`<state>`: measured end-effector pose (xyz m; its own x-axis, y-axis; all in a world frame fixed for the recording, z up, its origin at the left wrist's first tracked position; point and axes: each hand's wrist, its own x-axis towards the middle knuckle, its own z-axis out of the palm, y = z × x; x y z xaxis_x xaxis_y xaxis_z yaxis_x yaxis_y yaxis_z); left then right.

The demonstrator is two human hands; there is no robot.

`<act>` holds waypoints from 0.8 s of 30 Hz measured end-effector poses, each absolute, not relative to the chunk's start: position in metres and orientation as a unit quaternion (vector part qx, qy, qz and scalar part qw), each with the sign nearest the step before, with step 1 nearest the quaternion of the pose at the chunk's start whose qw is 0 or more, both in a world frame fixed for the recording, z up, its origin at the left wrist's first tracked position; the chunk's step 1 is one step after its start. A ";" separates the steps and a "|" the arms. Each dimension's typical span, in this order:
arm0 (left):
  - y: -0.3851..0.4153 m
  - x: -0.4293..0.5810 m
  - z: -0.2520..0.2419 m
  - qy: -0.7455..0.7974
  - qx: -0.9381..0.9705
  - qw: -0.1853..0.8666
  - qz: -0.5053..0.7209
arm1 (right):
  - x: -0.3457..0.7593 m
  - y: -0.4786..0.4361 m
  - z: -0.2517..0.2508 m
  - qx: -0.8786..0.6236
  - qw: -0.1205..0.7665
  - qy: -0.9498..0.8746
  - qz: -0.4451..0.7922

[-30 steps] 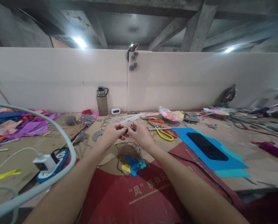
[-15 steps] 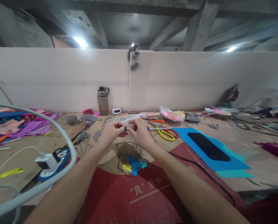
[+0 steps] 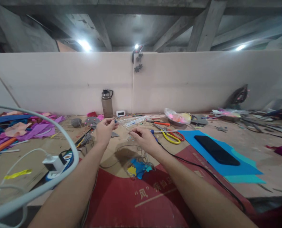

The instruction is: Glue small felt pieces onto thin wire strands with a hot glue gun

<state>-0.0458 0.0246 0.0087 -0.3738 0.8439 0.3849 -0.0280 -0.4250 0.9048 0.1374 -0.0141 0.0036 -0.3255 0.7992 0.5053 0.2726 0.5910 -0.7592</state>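
Over the cardboard, my left hand (image 3: pixel 104 131) pinches a small dark blue piece (image 3: pixel 115 121) between thumb and fingertips; its exact kind is too small to tell. My right hand (image 3: pixel 142 136) is a short way to the right, fingertips together, and whatever they hold cannot be made out. Just beyond the right wrist lies a blue glue gun (image 3: pixel 152 131), partly hidden, with a white stick in its back end. Below both hands, blue and yellow felt cutouts (image 3: pixel 140 167) rest in tangled grey string (image 3: pixel 143 155). Clear glue sticks (image 3: pixel 137 121) lie behind.
Yellow- and red-handled scissors (image 3: pixel 171 136) lie right of the hands. A phone (image 3: pixel 215 149) rests on blue felt sheets (image 3: pixel 242 169). At left, a white cable (image 3: pixel 71 142) arches near a plugged-in charger (image 3: pixel 53 163). A bottle (image 3: pixel 107 104) and a bowl (image 3: pixel 177 122) stand at the back.
My hands have come apart. The left has moved left and up with the small blue piece, while the right stays near the middle. The view has shifted slightly.
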 end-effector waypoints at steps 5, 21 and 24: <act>0.033 -0.067 0.016 0.378 0.315 0.326 0.807 | 0.145 -0.019 0.022 -0.323 0.509 -0.698 0.387; 0.026 -0.062 0.023 0.331 0.352 0.390 0.784 | 0.176 -0.005 0.030 -0.426 0.429 -0.773 0.193; 0.025 -0.062 0.024 0.332 0.362 0.387 0.780 | 0.194 0.022 0.010 -0.551 0.427 -0.713 0.082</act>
<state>-0.0619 0.0250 0.0236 -0.4379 0.8444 0.3085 -0.3629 -0.4801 0.7987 0.1941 0.0219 0.0099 -0.0296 0.8550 0.5178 0.7147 0.3803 -0.5870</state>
